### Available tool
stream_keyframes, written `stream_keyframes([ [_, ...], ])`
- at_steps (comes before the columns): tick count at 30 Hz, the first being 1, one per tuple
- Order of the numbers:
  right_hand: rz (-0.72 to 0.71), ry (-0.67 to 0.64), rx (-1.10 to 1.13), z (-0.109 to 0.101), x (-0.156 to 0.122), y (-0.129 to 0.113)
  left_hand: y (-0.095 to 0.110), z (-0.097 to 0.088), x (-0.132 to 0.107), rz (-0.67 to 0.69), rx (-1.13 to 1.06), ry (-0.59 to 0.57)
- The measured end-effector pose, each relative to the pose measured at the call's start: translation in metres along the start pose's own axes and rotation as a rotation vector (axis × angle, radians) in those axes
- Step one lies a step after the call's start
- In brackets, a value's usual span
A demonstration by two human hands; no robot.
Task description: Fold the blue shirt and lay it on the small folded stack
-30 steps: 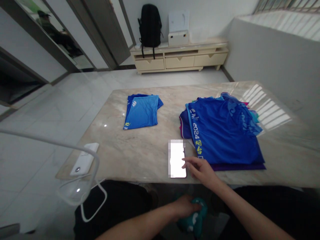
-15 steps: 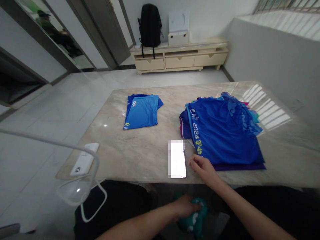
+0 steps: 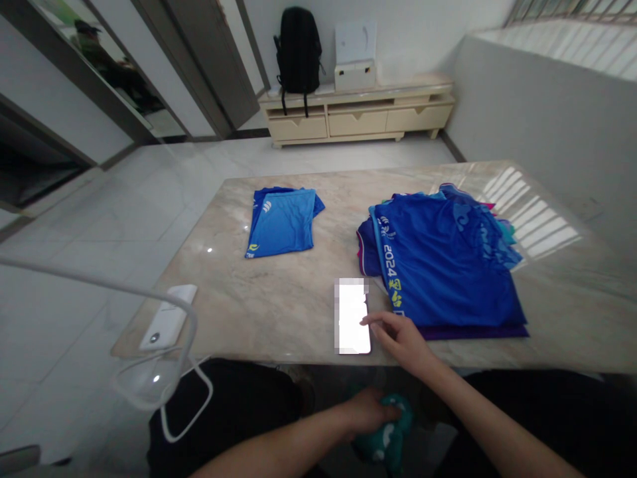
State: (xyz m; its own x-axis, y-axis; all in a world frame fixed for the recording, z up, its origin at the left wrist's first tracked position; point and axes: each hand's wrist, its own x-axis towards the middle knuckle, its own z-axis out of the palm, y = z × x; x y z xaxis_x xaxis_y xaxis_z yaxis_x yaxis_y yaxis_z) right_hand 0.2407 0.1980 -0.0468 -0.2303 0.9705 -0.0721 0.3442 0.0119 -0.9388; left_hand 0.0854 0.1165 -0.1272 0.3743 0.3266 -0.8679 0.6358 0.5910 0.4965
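Right hand [image 3: 403,338] found resting on the near edge of the marble table [image 3: 279,305], fingers loosely spread, forefinger extended onto the right edge of the lit phone [image 3: 352,317]; nothing gripped. Phone lay flat and face up near the table's front edge, just left of the pile of blue shirts [image 3: 442,262], close to it but not seen to touch. Left hand [image 3: 371,413] held below the table's edge over the lap, fingers curled and pressed onto a bunched teal cloth [image 3: 391,435]. Pile noted as loosely stacked, a dark blue shirt with yellow lettering uppermost, purple and teal edges showing beneath. Folded light blue shirt [image 3: 283,222] set apart on the table's far left portion. White power bank [image 3: 168,325] observed at the near left corner, a white cable [image 3: 164,372] looping off the edge beside it. Black backpack [image 3: 298,50] and white box [image 3: 355,74] recorded on the low cabinet [image 3: 355,119] against the far wall.
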Motion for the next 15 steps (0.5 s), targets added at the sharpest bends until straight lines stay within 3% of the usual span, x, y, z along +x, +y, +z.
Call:
stream_keyframes([
  [7, 0.041, 0.018, -0.049, 0.0002, -0.0002, 0.0013, -0.0004, -0.001, 0.0013, -0.003, 0.023, 0.008],
  [15, -0.019, 0.04, -0.083, -0.0016, -0.0001, -0.0022, -0.0007, 0.0022, 0.0011, 0.021, 0.0, -0.01],
])
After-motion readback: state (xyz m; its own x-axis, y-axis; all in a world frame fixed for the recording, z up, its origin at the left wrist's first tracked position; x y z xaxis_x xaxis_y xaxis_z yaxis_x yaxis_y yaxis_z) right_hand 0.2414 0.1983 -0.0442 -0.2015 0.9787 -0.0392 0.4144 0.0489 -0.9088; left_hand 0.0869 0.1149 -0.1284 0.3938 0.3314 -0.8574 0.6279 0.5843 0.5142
